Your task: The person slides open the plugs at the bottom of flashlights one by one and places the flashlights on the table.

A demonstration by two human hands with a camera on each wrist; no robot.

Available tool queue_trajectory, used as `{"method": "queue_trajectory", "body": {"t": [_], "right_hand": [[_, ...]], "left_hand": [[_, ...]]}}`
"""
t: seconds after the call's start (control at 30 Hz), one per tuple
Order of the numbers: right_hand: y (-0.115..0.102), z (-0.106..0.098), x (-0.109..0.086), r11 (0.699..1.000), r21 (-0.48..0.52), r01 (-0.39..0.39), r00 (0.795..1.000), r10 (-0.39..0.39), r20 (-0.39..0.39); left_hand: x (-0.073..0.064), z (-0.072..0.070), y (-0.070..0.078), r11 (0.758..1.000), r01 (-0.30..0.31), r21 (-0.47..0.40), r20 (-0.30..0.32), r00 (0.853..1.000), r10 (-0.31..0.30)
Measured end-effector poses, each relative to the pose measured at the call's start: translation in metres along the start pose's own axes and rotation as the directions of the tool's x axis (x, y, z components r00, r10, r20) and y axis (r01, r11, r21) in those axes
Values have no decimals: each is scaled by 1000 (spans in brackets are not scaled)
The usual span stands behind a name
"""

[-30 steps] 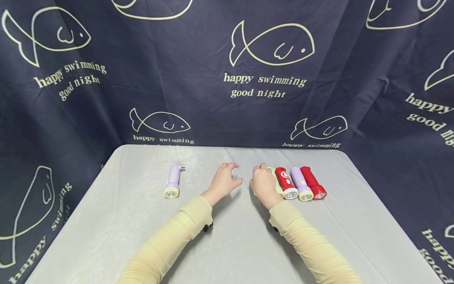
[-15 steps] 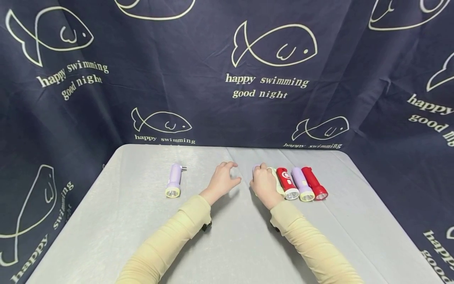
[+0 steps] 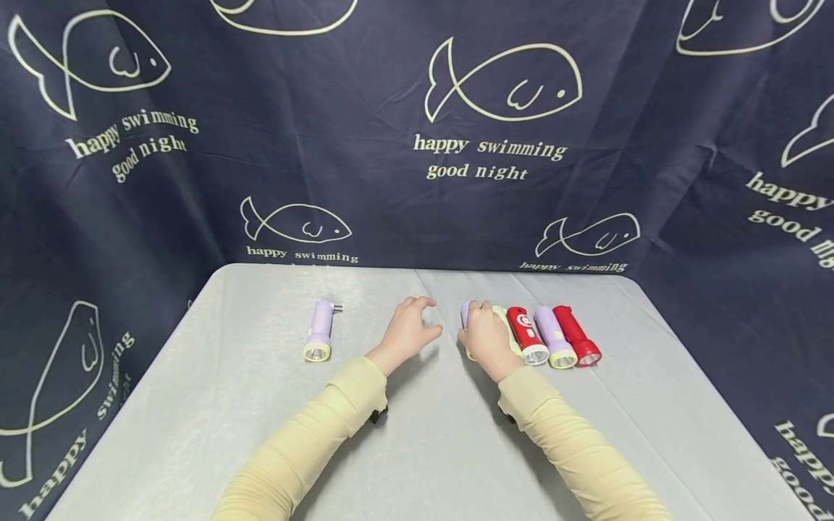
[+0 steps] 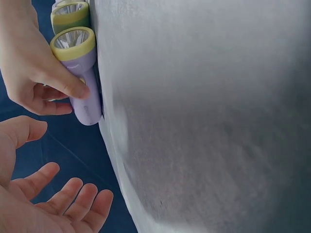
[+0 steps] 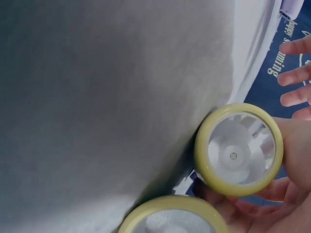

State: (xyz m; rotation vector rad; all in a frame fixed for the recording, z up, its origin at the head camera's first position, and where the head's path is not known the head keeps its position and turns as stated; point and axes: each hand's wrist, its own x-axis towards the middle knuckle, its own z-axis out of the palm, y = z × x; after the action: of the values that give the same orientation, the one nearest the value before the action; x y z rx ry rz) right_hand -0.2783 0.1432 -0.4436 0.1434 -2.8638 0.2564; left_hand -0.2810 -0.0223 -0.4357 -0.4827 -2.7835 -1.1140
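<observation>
My right hand (image 3: 487, 336) grips a purple flashlight (image 4: 88, 104) with a yellow rim, thumb on its body and fingers on the far side. In the right wrist view its lens (image 5: 240, 150) faces the camera. In the head view, the hand covers most of this flashlight. Right beside it lies a pale yellow-green flashlight (image 3: 513, 340), partly hidden by the hand. My left hand (image 3: 407, 333) hovers to the left, fingers apart and loosely bent, holding nothing.
Rightward along the row lie a red flashlight with a white rim (image 3: 523, 329), a purple one (image 3: 552, 331) and an all-red one (image 3: 573, 331). Another purple flashlight (image 3: 321, 323), with plug prongs (image 3: 337, 309) out, lies alone at the left of the grey-covered table (image 3: 430, 449).
Slightly more of the held purple flashlight's far end shows left of the right hand. The left hand and the other flashlights stay put.
</observation>
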Motion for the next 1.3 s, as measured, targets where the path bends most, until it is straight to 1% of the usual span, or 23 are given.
{"method": "queue_trajectory", "body": {"t": [0.17, 0.3, 0.47, 0.73, 0.8, 0.93, 1.03, 1.17, 1.3], "right_hand": [[2, 3, 1, 1000, 11, 1, 1000, -1, 12], [3, 5, 1, 1000, 18, 5, 1000, -5, -5], [3, 4, 1, 999, 30, 13, 1000, -13, -26], [-6, -9, -1, 994, 98, 56, 992, -44, -120], [-9, -11, -2, 991, 112, 67, 988, -51, -143], [-13, -15, -3, 986, 140, 95, 980, -68, -185], [-17, -18, -5, 980, 159, 117, 974, -82, -212], [-22, -21, -8, 972, 178, 152, 963, -105, -249], [-26, -22, -11, 965, 185, 185, 949, -126, -290]], "left_hand": [[-1, 1, 1, 1000, -2, 6, 8, 1000, 2], [-1, 0, 2, 1000, 0, 8, 10, 1000, 0], [0, -1, 1, 1000, 2, 7, 8, 1000, -2], [2, -1, -1, 1000, -17, -7, -14, 1000, 17], [3, -2, -1, 999, -28, -26, -22, 999, 27], [5, -3, -1, 994, -21, -104, -20, 1000, 19], [7, -4, -2, 986, 6, -167, -13, 1000, -8], [9, -6, -1, 977, 46, -210, -13, 999, -49], [9, -7, 0, 966, 62, -252, -30, 997, -72]]}}
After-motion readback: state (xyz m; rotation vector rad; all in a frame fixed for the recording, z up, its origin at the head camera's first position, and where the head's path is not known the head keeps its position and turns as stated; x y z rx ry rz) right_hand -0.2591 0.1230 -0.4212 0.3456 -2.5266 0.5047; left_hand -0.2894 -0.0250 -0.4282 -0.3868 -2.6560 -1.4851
